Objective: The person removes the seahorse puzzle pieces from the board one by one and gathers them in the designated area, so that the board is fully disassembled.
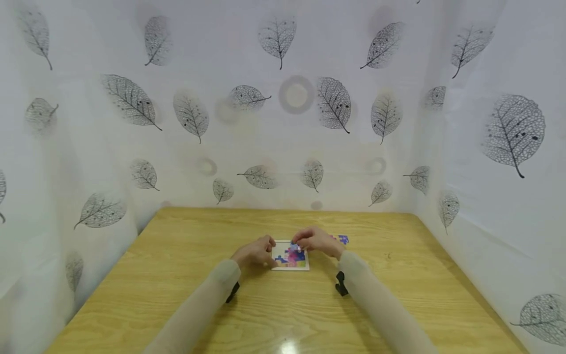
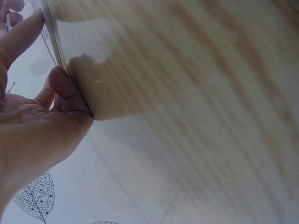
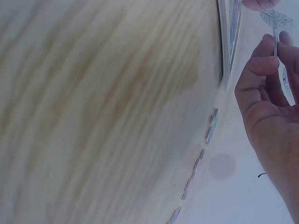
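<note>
Nearest, two pale sleeves extend over a wood-grained table, on which lies a white-rimmed puzzle tray, partly filled with joined, brightly coloured pieces. The left hand is bent around the tray's left side, thumb at the near corner and a finger towards the far one, a partly open span that holds it by the rim. The tray is thin, probably light, stiff and apt to slide on the smooth table; the rim is the best hold, leaving the pieces undisturbed. The right hand is nearly closed, its fingertips pinching a puzzle piece on edge above the tray's far right part. Such a piece should be very light, fairly rigid and perhaps slick; opposite edges suit a fingertip grip, while the narrow tabs could bend. Beyond, partly hidden by the right hand, lie loose pieces; a leaf-printed curtain closes the background.
</note>
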A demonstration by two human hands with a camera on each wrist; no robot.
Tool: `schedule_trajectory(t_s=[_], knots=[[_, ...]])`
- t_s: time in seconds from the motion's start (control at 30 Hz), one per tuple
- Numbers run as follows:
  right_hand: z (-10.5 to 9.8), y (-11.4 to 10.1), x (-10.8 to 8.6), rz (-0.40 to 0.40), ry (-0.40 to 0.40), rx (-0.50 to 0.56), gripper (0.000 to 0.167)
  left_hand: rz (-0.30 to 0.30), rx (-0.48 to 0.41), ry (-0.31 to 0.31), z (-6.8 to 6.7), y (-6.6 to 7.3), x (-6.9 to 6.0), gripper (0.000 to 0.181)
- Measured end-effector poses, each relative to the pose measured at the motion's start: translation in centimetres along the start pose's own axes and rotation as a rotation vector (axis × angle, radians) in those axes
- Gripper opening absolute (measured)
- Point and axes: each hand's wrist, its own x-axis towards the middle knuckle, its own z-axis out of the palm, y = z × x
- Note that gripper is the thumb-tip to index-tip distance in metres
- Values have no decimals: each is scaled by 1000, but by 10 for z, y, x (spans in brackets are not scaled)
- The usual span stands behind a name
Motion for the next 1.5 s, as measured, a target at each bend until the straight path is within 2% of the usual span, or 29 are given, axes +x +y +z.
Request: schedule_trajectory(t_s=[0.17, 0.57, 0.83, 1.0, 1.5], knots=[[-7, 4, -8, 6, 24, -11, 23, -16, -13, 0, 0, 1, 1, 56], [-29, 11, -26, -21, -15, -81, 28, -4, -47, -14, 1, 2, 4, 56], [-39, 21, -37, -9, 32, -174, 22, -13, -55, -16, 2, 2, 6, 56], [-40, 25, -41, 6, 34, -219, 21, -16, -48, -20, 1, 1, 6, 57], [-36, 24, -36, 46, 51, -234, 21, -12, -27, -17, 1, 1, 2, 56]])
